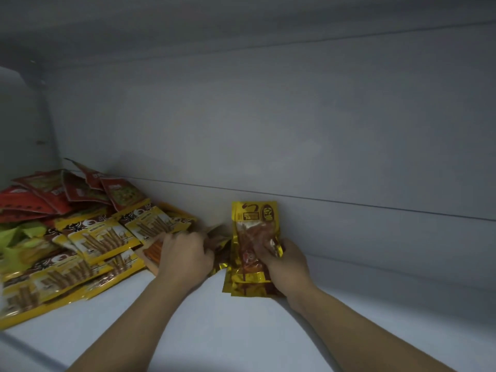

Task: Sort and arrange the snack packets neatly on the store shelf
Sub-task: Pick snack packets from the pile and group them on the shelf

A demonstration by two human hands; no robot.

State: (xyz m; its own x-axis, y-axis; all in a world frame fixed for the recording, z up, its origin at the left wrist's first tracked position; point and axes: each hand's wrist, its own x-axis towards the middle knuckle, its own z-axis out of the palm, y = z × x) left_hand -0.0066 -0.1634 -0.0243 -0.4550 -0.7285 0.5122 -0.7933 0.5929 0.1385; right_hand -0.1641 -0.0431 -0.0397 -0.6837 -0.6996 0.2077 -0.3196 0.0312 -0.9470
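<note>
A small stack of gold snack packets (251, 232) with red-brown contents stands tilted against the shelf's back wall, and my right hand (281, 260) grips its lower right side. My left hand (185, 253) reaches into loose gold and orange packets (153, 251) lying just left of that stack; its fingers curl over one, though the packet under them is mostly hidden. Left of it lies a spread of yellow wafer-stick packets (102, 242).
Red packets (80, 189) are piled in the back left corner, with green ones (16, 232) at the far left edge. The white shelf board (375, 291) runs to the right, with the shelf above close overhead and the back wall (295, 130) behind.
</note>
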